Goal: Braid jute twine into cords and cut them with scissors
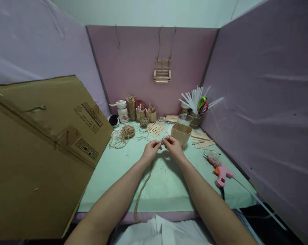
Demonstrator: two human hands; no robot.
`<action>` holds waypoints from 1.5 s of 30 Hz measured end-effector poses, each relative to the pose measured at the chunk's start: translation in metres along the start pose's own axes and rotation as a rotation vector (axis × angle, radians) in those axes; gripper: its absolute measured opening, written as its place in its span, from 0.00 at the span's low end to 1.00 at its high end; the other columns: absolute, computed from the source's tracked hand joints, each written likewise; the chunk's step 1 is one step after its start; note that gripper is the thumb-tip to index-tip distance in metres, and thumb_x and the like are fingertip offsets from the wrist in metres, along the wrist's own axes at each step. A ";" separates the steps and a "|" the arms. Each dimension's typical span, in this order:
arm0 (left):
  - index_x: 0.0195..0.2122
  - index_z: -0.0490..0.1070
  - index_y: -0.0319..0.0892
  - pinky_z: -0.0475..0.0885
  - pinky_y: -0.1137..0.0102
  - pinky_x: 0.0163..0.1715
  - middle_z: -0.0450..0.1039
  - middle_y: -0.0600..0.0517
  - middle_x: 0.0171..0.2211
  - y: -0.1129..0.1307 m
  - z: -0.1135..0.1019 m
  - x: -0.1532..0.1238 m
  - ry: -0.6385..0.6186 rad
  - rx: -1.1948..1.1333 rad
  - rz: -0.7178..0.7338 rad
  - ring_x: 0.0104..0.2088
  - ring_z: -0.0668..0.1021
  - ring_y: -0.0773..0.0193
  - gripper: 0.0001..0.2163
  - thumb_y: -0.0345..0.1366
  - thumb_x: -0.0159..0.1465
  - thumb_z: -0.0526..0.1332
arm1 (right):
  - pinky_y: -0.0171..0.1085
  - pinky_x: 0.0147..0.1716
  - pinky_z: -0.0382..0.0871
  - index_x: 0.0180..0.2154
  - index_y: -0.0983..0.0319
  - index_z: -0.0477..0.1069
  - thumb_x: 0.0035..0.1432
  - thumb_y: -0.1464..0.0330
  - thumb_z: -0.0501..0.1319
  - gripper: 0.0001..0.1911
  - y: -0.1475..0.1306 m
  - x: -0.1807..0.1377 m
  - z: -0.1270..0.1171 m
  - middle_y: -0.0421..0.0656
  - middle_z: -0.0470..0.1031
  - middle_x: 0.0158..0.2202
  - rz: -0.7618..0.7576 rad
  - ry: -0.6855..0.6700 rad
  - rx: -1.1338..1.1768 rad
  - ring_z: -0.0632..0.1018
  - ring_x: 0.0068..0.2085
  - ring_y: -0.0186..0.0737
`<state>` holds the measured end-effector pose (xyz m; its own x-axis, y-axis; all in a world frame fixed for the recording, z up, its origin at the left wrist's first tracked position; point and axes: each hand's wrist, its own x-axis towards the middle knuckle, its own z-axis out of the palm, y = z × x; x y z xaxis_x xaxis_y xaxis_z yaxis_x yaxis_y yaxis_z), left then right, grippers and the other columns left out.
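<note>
Above the middle of the table, my left hand [152, 148] and my right hand [172, 145] meet fingertip to fingertip. Both are closed in a pinch at the end of a braided twine cord [136, 208]. From beneath my left hand the cord runs down over the table's front edge towards my lap. The fingers largely hide the cord's upper end. Just behind my right hand stands a popsicle-stick box [181, 134], upright and touched by neither hand.
A ball of twine [128, 131] with loose strands lies at the left. Popsicle sticks [204, 143] and a pink glue gun [221, 175] lie on the right. A large cardboard sheet [49, 153] leans in from the left. Scissors [203, 105] and glue sticks [193, 98] stand at the back.
</note>
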<state>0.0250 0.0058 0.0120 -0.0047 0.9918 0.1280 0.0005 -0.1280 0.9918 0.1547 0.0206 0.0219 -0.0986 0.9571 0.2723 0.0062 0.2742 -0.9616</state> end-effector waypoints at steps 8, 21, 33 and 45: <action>0.29 0.74 0.41 0.66 0.71 0.38 0.72 0.53 0.24 0.003 -0.002 -0.001 0.066 0.065 0.190 0.30 0.73 0.65 0.07 0.36 0.56 0.59 | 0.33 0.22 0.60 0.28 0.62 0.69 0.48 0.43 0.56 0.27 -0.002 0.006 -0.011 0.42 0.70 0.24 0.217 -0.016 0.332 0.68 0.24 0.33; 0.27 0.75 0.40 0.67 0.70 0.38 0.75 0.50 0.26 0.007 0.010 -0.012 -0.085 0.085 0.186 0.31 0.74 0.64 0.06 0.35 0.55 0.60 | 0.33 0.20 0.57 0.25 0.61 0.66 0.40 0.53 0.66 0.19 0.012 0.008 -0.010 0.34 0.60 0.17 0.171 0.213 0.198 0.62 0.20 0.30; 0.29 0.75 0.41 0.66 0.72 0.35 0.73 0.52 0.24 0.002 0.004 -0.004 0.137 0.096 0.137 0.29 0.73 0.66 0.07 0.37 0.56 0.59 | 0.37 0.30 0.64 0.33 0.61 0.67 0.50 0.58 0.59 0.13 0.016 0.005 -0.007 0.44 0.70 0.32 -0.127 0.264 -0.308 0.69 0.31 0.38; 0.29 0.74 0.41 0.63 0.72 0.31 0.70 0.54 0.21 -0.002 0.004 -0.004 0.098 0.245 0.137 0.26 0.71 0.66 0.07 0.37 0.56 0.58 | 0.38 0.34 0.63 0.27 0.60 0.69 0.53 0.62 0.57 0.09 0.003 -0.002 0.000 0.42 0.71 0.29 -0.224 0.074 -0.270 0.70 0.33 0.39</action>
<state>0.0294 0.0015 0.0098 -0.0848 0.9587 0.2716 0.2489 -0.2435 0.9374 0.1553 0.0201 0.0182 -0.0547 0.8717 0.4869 0.2567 0.4836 -0.8368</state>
